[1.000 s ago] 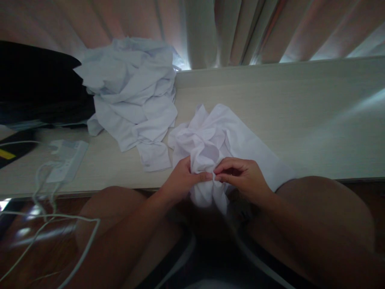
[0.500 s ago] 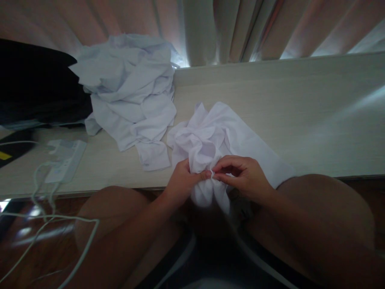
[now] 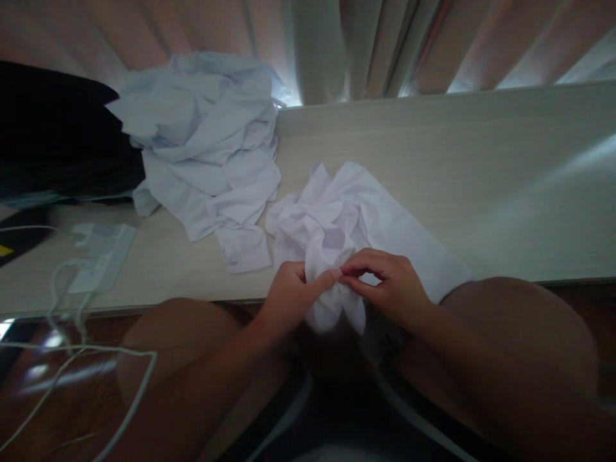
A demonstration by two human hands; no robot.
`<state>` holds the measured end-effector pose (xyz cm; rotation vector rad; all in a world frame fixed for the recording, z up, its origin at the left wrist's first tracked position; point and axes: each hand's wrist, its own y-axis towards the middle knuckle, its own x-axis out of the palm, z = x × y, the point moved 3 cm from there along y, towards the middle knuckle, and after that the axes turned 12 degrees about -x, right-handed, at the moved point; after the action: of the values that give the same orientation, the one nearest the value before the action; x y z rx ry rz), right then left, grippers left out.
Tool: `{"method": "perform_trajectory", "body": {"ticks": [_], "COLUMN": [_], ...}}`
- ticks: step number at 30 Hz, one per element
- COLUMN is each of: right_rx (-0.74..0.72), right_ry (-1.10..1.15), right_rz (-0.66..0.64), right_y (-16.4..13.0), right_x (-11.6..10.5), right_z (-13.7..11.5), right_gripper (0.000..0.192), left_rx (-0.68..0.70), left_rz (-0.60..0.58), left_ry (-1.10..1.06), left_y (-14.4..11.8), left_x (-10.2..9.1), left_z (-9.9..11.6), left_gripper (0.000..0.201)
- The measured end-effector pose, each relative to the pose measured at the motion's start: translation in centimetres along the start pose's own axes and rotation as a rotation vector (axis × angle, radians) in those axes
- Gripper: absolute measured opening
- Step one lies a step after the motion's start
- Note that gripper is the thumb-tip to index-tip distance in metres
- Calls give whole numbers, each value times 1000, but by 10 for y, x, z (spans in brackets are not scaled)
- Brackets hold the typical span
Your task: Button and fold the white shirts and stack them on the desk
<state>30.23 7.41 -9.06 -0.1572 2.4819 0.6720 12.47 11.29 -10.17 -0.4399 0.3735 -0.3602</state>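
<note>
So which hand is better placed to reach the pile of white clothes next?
Probably the left hand: it's nearer the pile of white clothes than the right hand is, though both hands hold a crumpled white garment.

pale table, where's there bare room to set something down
The widest bare patch of table lies right of the held white cloth, towards the curtain. A smaller one lies between the power strip and the white heap. The back left is crowded: the heap beside black fabric.

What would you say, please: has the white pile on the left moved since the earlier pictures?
No, judged against the power strip and tabletop, the white pile has kept its place.
</note>
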Motion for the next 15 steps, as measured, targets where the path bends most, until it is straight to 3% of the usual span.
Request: {"method": "perform_trajectory", "body": {"ticks": [15], "right_rx": [10], "right_ry": [-62], "right_rz": [22], "right_y": [-3], "right_x": [8], "right_z": [2], "right_gripper": [6], "left_rx": [39], "left_rz": [95], "left_ry": [151], "left_y": [3], "left_x": [0], "left_z": [1], "left_gripper": [35]}}
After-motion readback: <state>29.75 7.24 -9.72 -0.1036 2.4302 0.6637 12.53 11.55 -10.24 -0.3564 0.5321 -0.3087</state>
